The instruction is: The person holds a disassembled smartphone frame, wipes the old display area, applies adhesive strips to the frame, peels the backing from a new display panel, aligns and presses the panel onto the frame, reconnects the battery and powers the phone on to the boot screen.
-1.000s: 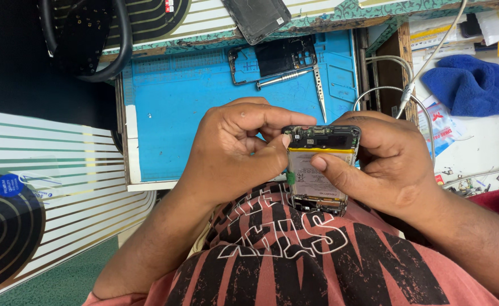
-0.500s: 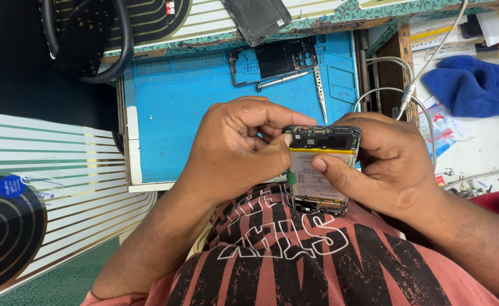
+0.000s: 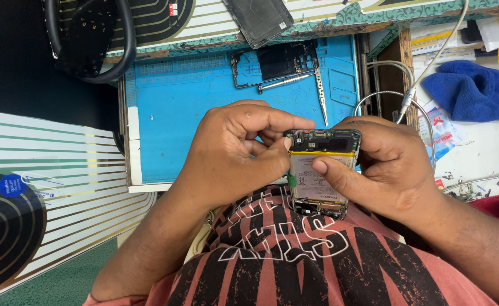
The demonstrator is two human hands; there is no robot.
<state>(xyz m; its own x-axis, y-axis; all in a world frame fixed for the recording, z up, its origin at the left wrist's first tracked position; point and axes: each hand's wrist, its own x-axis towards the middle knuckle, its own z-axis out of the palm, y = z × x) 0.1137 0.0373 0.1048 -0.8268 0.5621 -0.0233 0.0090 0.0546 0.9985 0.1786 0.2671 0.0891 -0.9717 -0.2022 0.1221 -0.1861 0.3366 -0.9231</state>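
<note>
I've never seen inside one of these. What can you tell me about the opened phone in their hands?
The phone has its back cover off, showing a dark circuit section at the top, a yellow strip beneath it and a pale grey battery filling the middle. It is held upright above the person's lap, insides facing the camera. The right hand cradles its far side, thumb resting on the battery. The left hand pinches at its top left corner. A small green bit shows at its left edge.

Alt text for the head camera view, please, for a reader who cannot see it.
Two bare hands hold an opened phone with its back off and battery showing: the right hand cradles it, thumb on the battery, while the left hand pinches its top left edge. Behind lie a blue work mat with a phone frame, tweezers and a blue cloth.
</note>
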